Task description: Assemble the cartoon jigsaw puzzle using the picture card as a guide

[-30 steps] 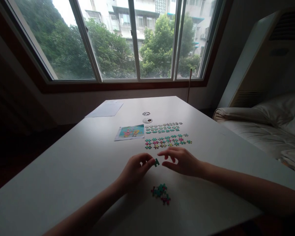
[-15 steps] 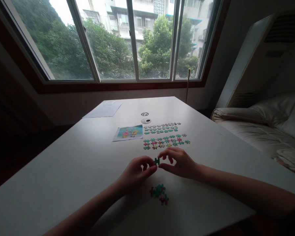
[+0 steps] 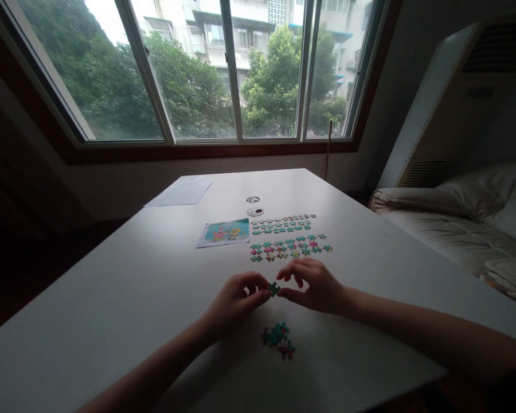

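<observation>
Between the thumb and fingers of my left hand (image 3: 243, 292) is a green jigsaw puzzle piece (image 3: 274, 289), held above the table. Just right of it is my right hand (image 3: 312, 284), its thumb and forefinger apart around the piece's right side; the thumb tip is at or very near its edge. Closer to me lies a small heap of green and reddish puzzle pieces (image 3: 279, 332). Beyond my hands, several rows of puzzle pieces (image 3: 290, 249) are spread out, with more mostly green rows (image 3: 281, 226) farther back.
A colourful cartoon picture sheet (image 3: 226, 232) lies left of the rows. Two round inserts, one a metal-rimmed disc (image 3: 255, 211), are set behind them on the white table (image 3: 124, 298). Pale paper (image 3: 180, 192) is at the far left corner; a sofa (image 3: 434, 221) stands to the right.
My right hand has come left to the piece held in my left hand. The piece has turned and sits slightly lower than half a second ago. The view has shifted slightly.
</observation>
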Available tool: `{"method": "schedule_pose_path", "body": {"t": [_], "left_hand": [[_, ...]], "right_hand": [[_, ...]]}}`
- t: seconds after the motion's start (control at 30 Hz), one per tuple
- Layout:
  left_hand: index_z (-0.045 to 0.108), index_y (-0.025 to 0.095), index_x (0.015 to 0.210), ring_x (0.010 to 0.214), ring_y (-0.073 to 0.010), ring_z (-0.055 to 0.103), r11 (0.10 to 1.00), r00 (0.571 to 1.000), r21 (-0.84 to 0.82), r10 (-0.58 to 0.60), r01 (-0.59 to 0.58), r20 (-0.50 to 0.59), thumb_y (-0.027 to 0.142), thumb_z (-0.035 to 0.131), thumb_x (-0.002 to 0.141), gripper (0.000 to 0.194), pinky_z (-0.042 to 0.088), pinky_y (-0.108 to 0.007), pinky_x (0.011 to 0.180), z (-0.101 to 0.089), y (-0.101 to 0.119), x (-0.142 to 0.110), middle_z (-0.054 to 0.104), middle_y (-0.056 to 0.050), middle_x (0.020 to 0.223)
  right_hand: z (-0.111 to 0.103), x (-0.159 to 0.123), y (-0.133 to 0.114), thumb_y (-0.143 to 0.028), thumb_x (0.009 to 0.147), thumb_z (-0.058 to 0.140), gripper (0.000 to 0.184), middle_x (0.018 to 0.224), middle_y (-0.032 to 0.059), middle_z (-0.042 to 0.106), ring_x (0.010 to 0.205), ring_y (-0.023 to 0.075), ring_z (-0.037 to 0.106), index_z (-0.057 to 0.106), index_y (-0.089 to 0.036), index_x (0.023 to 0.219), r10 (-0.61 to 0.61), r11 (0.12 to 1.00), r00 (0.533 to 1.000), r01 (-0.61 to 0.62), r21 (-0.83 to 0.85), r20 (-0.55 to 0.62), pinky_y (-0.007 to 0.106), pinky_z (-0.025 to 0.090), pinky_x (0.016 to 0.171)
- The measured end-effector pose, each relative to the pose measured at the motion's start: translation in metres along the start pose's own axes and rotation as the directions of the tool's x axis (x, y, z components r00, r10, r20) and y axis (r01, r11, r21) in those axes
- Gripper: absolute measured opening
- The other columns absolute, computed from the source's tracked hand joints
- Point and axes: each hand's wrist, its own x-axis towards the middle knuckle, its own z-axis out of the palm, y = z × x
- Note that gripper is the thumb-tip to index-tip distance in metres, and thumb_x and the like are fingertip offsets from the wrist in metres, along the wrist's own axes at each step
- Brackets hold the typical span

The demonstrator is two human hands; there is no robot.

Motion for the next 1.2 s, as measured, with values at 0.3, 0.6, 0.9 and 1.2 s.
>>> {"method": "schedule_pose_path", "body": {"t": [0.3,0.6,0.9,1.2], "left_hand": [[0.062,0.015,0.08,0.061,-0.0119,0.047,0.997,0.999,0.068,0.025,-0.026,0.025,0.035,0.051,0.081,0.023,0.038,-0.021,0.052,0.0,0.002,-0.002,0.058,-0.001,0.069],[0.062,0.019,0.079,0.065,-0.0123,0.049,0.955,0.971,0.249,0.106,-0.159,0.213,0.025,0.055,0.079,0.01,0.04,-0.022,0.06,-0.008,0.003,-0.017,0.057,-0.001,0.078],[0.061,0.022,0.087,0.072,-0.0126,0.053,0.92,0.947,0.342,0.084,-0.194,0.31,0.022,0.061,0.076,0.011,0.041,-0.021,0.065,-0.004,0.001,-0.02,0.057,0.001,0.084],[0.062,0.022,0.086,0.07,-0.0124,0.054,0.902,0.954,0.394,0.06,-0.178,0.295,0.021,0.06,0.078,0.008,0.041,-0.021,0.064,0.0,-0.001,-0.02,0.058,0.001,0.083]], "right_hand": [[-0.006,0.003,0.003,-0.034,0.08,0.061,0.018,0.077,0.0012,0.064,0.054,0.0075,0.05,0.061,-0.019,0.09,-0.069,0.997,0.997,0.068,0.037,0.037,0.024,0.044,0.058],[-0.026,0.002,0.048,-0.036,0.08,0.06,0.021,0.08,0.0038,0.063,0.052,0.0072,0.051,0.062,-0.018,0.09,0.099,0.991,0.972,-0.116,-0.068,-0.212,0.022,0.046,0.052],[-0.028,0.002,0.052,-0.036,0.079,0.061,0.021,0.076,0.0029,0.062,0.052,0.0076,0.05,0.063,-0.018,0.089,0.12,0.986,0.965,-0.142,-0.085,-0.231,0.023,0.044,0.053],[-0.038,0.006,0.076,-0.037,0.079,0.06,0.023,0.08,0.0037,0.063,0.056,0.0094,0.052,0.064,-0.017,0.091,0.236,0.957,0.957,-0.259,-0.13,-0.17,0.024,0.044,0.056]]}}
